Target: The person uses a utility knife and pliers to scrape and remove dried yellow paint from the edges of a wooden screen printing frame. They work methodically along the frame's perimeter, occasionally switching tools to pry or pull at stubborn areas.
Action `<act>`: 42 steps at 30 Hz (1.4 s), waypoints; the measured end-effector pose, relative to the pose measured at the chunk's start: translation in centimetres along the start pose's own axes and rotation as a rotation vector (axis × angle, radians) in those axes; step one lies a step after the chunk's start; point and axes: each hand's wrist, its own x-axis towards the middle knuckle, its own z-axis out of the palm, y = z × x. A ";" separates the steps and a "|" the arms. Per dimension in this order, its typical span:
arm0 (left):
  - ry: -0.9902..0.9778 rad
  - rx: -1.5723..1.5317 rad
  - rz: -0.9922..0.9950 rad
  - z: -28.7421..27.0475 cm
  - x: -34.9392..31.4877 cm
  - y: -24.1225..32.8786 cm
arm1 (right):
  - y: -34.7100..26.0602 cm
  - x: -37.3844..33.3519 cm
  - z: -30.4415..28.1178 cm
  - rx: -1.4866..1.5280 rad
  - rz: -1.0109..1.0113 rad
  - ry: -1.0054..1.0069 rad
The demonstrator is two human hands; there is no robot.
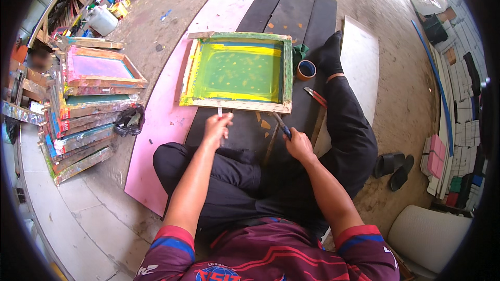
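Observation:
A wooden screen-printing frame [250, 106] with green and yellow mesh lies flat in front of me, its wood smeared with paint. My left hand [216, 130] is closed around a slim tool with a pale, flat tip [220, 110], which meets or nearly meets the frame's near edge. My right hand [299, 144] grips a dark metal tool with a blue handle [286, 131]; its upper end is by the frame's near right corner, and its exact kind is unclear. Right of the frame are a tape roll [306, 69], a red utility knife [315, 97] and a dark green cloth [300, 52].
Dark boards [289, 8] and a pink sheet [156, 151] lie under the frame. At left stands a stack of paint-stained frames [86, 138] with a black plastic bag [129, 120]. My outstretched leg and a white board [359, 67] are at right, with black sandals [394, 169] beyond.

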 end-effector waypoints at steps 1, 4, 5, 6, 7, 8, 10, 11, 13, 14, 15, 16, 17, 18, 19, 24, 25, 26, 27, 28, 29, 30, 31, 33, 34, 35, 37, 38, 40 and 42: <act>-0.096 0.010 -0.017 1.3 -0.5 -0.3 | -0.4 -0.4 0.0 0.020 -0.053 -0.024; -0.301 -0.045 -0.093 4.8 -1.6 -0.9 | -1.4 -1.5 0.4 0.097 -0.124 -0.094; -0.334 -0.076 -0.133 5.8 -2.1 -0.7 | -1.7 -1.7 0.5 0.127 -0.133 -0.117; -0.343 -0.109 -0.156 6.5 -2.2 -0.8 | -2.1 -1.9 0.4 0.138 -0.122 -0.176; -0.351 -0.140 -0.178 6.9 -2.2 -1.0 | -2.2 -2.1 0.4 0.144 -0.124 -0.189; -0.357 -0.175 -0.202 7.1 -2.1 -1.2 | -2.3 -2.2 0.4 0.151 -0.126 -0.202; -0.326 -0.256 -0.242 7.1 -2.1 -1.4 | -2.5 -2.3 0.3 0.165 -0.134 -0.223; -0.312 -0.296 -0.261 7.1 -2.0 -1.4 | -2.6 -2.3 0.2 0.173 -0.141 -0.232; -0.289 -0.338 -0.256 6.9 -2.0 -1.4 | -2.5 -2.2 0.3 0.209 -0.165 -0.255; -0.279 -0.359 -0.254 6.9 -1.9 -1.4 | -2.2 -2.0 0.6 0.238 -0.182 -0.269; -0.253 -0.367 -0.239 6.9 -1.9 -1.4 | -2.0 -1.8 0.9 0.266 -0.199 -0.283; -0.225 -0.377 -0.223 6.9 -1.8 -1.3 | -2.1 -1.7 1.1 0.308 -0.151 -0.340; -0.197 -0.386 -0.207 6.9 -1.8 -1.2 | -2.2 -1.5 1.3 0.350 -0.102 -0.397; -0.144 -0.371 -0.191 6.7 -1.6 -1.0 | -2.2 -1.4 1.5 0.391 -0.053 -0.454; -0.096 -0.356 -0.175 6.3 -1.3 -0.6 | -1.4 -1.1 2.4 0.478 -0.049 -0.413; 0.178 -0.163 -0.067 0.1 1.4 1.3 | -0.7 -0.6 3.2 0.808 0.221 -0.264; 0.236 -0.159 -0.068 -1.7 2.1 1.7 | -0.9 -0.4 3.1 0.798 0.245 -0.232; 0.291 -0.183 -0.080 -3.3 2.5 2.3 | -0.9 -0.2 3.3 0.794 0.274 -0.206; 0.375 -0.211 -0.088 -4.8 2.8 2.7 | -0.9 0.0 3.5 0.789 0.303 -0.181; 0.472 -0.234 -0.069 -6.3 3.3 2.9 | -1.1 0.1 3.7 0.777 0.299 -0.143; 0.519 -0.251 -0.061 -7.8 4.0 2.8 | -1.2 0.3 3.9 0.782 0.310 -0.131; 0.592 -0.265 -0.068 -9.2 4.7 2.6 | -1.3 0.4 4.0 0.788 0.322 -0.120; 0.663 -0.280 -0.078 -10.1 5.2 2.4 | -1.2 0.5 4.2 0.794 0.336 -0.107; 0.761 -0.363 -0.142 -12.1 6.2 2.1 | -1.1 0.6 4.7 0.808 0.347 -0.067; 0.809 -0.406 -0.175 -12.8 6.6 1.9 | -1.2 0.7 4.8 0.813 0.352 -0.046; 0.856 -0.407 -0.174 -13.4 6.9 1.7 | -1.2 0.8 5.0 0.804 0.365 -0.043; 0.953 -0.408 -0.172 -14.4 7.3 1.2 | -1.8 0.9 5.2 0.786 0.390 -0.040; 0.998 -0.417 -0.191 -14.7 7.4 1.0 | -2.2 0.9 5.2 0.791 0.389 -0.028; 1.036 -0.449 -0.216 -14.8 7.4 0.7 | -3.0 0.8 4.9 0.801 0.387 -0.004; 1.018 -0.477 -0.227 -13.6 7.3 1.2 | -1.3 1.6 6.4 0.788 0.386 0.026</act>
